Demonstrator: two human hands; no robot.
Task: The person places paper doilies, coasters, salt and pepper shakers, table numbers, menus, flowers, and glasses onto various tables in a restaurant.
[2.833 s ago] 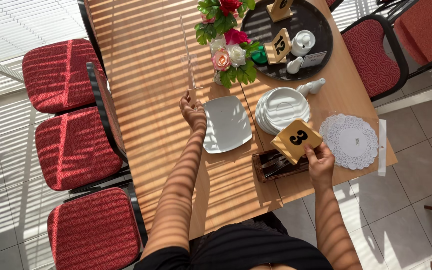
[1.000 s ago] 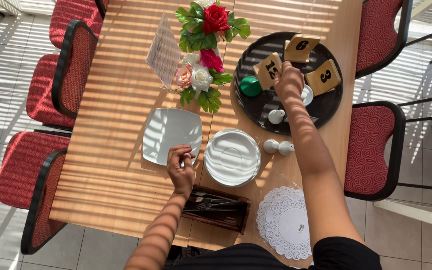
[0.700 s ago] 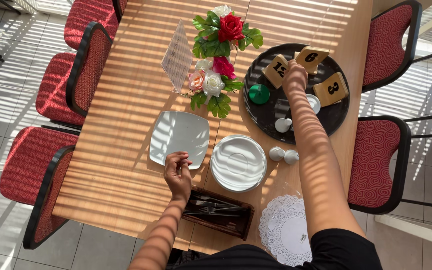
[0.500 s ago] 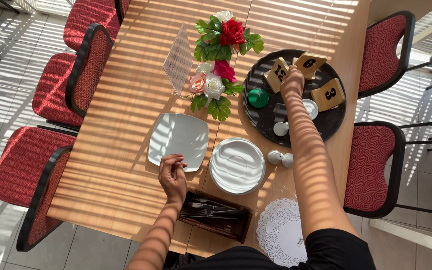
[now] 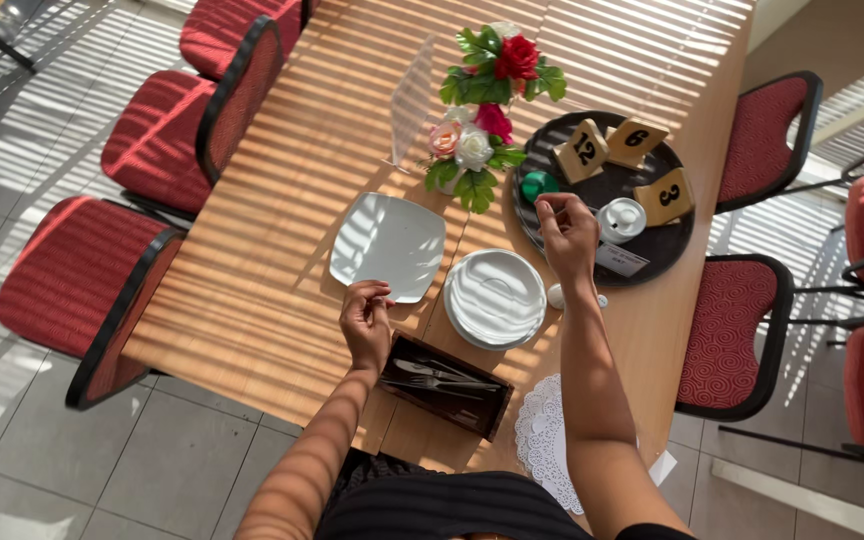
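My left hand (image 5: 365,320) rests on the wooden table (image 5: 282,250), its curled fingers on the near rim of a square white plate (image 5: 389,240). My right hand (image 5: 567,228) hovers over the left part of a round black tray (image 5: 677,245) with its fingertips pinched together and nothing visible in them. Three wooden number cards (image 5: 635,142) stand on the tray, beyond that hand. A green ball-shaped thing (image 5: 539,184) and a small white lidded pot (image 5: 622,218) sit close to it. A stack of round white plates (image 5: 495,297) lies between my two arms.
A dark cutlery box (image 5: 442,385) with forks lies at the near edge, beside a white paper doily (image 5: 547,440). Two white shakers (image 5: 555,296) stand by the tray. A flower arrangement (image 5: 487,100) and a clear stand (image 5: 412,100) occupy mid-table. Red chairs (image 5: 72,280) line both sides.
My right hand carried a number card to the tray, set it among the others and drew back to the tray's left side. My left hand stayed at the square plate's rim.
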